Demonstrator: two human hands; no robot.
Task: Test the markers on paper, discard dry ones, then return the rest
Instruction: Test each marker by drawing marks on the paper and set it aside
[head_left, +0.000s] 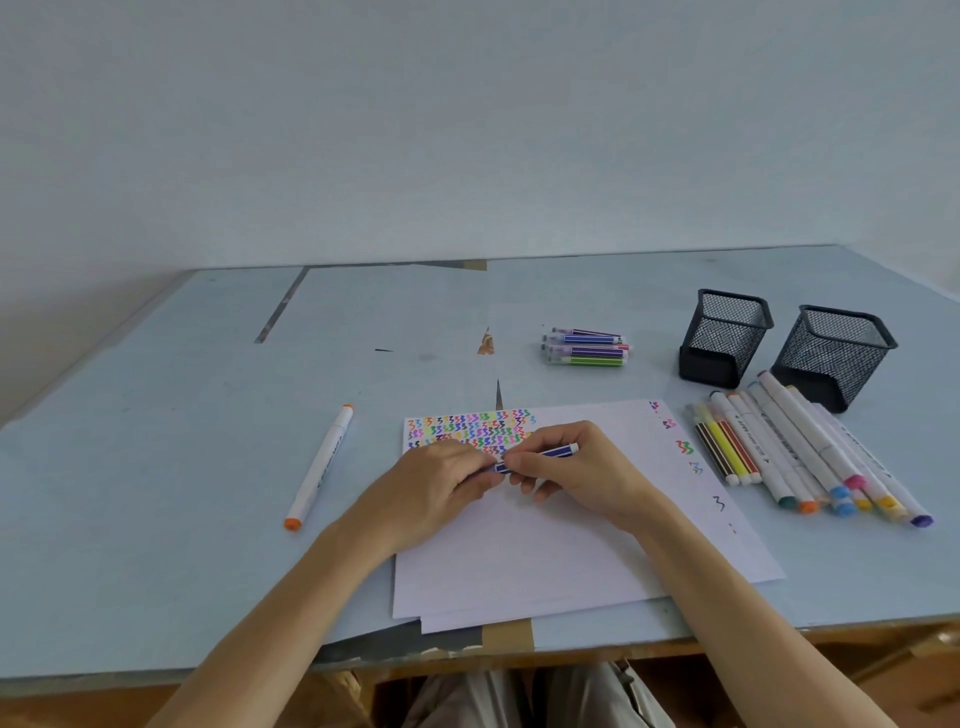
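Blue marker (540, 455) pinched between both hands (524, 475) over paper (545, 561).

Worktop (156, 467): matt pale-blue sheet covering, scuffed and torn in places, patched with brown tape at the near edge, over bare wood. Paper (545, 561): matt white sheets, stacked. Two pen holders (724, 338): black metal mesh. Markers (810, 457): smooth plastic barrels, slightly glossy, with coloured caps.
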